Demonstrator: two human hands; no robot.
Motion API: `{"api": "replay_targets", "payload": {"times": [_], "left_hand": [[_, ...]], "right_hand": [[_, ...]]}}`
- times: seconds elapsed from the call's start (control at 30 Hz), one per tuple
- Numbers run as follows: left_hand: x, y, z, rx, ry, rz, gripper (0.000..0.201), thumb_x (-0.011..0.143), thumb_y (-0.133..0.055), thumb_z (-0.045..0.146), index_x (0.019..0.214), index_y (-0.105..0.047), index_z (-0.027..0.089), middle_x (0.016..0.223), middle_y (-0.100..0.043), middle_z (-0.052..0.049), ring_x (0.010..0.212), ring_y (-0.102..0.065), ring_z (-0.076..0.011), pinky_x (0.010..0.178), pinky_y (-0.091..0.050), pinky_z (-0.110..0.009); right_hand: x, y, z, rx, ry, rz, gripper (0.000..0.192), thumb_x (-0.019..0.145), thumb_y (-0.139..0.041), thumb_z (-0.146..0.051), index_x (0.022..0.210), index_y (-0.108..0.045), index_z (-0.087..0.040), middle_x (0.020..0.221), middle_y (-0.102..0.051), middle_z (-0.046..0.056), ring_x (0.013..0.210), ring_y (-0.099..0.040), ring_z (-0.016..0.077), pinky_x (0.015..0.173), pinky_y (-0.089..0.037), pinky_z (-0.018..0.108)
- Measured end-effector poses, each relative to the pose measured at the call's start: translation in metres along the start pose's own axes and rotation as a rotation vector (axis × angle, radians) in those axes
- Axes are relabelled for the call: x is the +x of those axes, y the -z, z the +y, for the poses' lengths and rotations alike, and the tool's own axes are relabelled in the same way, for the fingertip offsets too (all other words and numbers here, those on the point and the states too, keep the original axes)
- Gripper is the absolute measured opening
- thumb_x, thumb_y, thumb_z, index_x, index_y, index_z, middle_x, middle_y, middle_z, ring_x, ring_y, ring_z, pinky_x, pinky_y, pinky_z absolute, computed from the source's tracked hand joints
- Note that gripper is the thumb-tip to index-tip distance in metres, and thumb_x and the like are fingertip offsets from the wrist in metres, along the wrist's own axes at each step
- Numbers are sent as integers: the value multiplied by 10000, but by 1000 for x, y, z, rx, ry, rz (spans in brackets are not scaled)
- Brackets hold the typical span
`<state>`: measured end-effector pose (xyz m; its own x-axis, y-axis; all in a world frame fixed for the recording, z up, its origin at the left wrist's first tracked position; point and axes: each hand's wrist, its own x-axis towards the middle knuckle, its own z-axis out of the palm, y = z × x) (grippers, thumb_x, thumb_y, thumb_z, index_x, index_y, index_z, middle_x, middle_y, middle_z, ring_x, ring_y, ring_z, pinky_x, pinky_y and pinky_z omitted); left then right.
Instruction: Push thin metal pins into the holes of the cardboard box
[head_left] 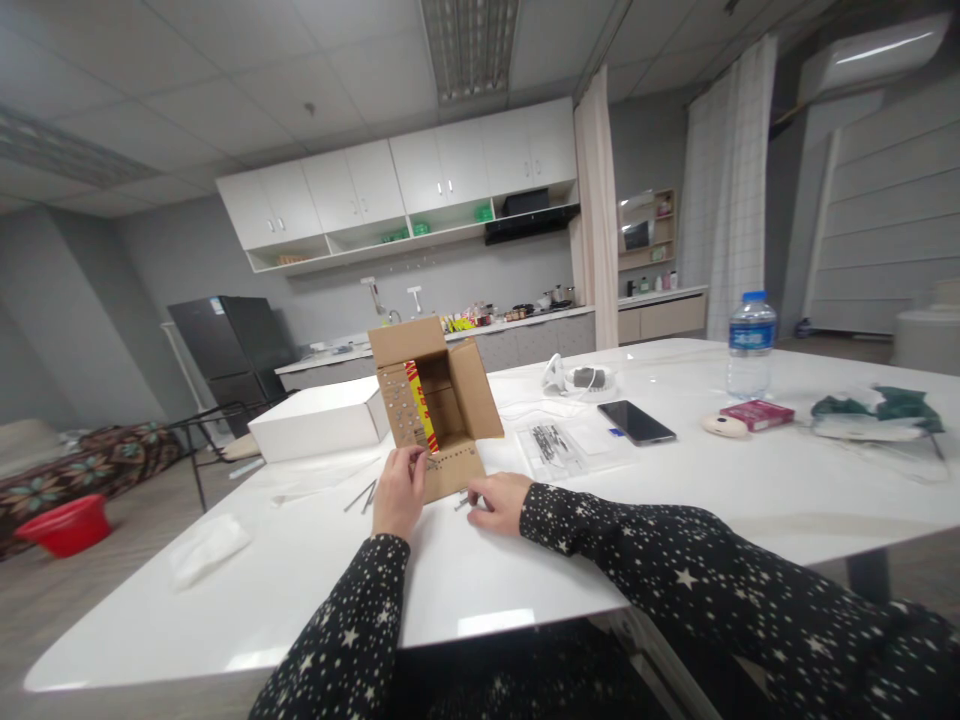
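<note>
An open cardboard box stands in front of me with its flaps spread. Rows of small metallic dots mark its left side and front flap, and a yellow and red strip runs down it. My left hand is at the box's lower left corner, its thumb and fingers closed in a pinch; what they hold is hidden. My right hand rests on the table by the front flap, fingers curled closed at a small grey metal piece too small to name. Left of my left hand lie thin grey rods.
On the white table are a white box, crumpled white tissue, a clear bag with dark pieces, a phone, a white cable, a water bottle, a maroon pack and a green cloth item.
</note>
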<state>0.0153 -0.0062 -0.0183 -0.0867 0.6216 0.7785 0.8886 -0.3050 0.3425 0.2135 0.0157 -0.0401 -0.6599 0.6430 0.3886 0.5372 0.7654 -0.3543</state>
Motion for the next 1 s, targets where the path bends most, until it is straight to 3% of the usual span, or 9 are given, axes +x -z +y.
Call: {"api": "replay_targets", "payload": {"times": [0.37,0.57,1.0], "left_hand": [[-1,-1,-1,-5,6,-62,238,874,-408,354,951,-574,201,939,-601,-57,768,-592,-162,752,-482,-320],[0,-4,-3,15,-3,-77,235,876,-404,344,949,-572,196,937,-602,-56,827,-594,-172,771,-479,-318],[-1,-4,-1,122,-30,-111,233,890,-399,350,956,-568,203,936,-594,-44,753,-585,-146,696,-463,-278]], "right_hand": [[-2,6,-5,6,-8,-24,176,722,-575,-359,837,-612,-231,583,-565,-11,568,-490,152,523,-261,262],[-6,17,-15,-48,-26,-99,239,747,-543,-363,922,-617,-218,626,-584,-14,651,-545,163,554,-302,251],[-7,21,-18,-45,-36,-112,237,748,-541,-361,923,-613,-219,645,-593,-16,645,-531,150,566,-314,245]]}}
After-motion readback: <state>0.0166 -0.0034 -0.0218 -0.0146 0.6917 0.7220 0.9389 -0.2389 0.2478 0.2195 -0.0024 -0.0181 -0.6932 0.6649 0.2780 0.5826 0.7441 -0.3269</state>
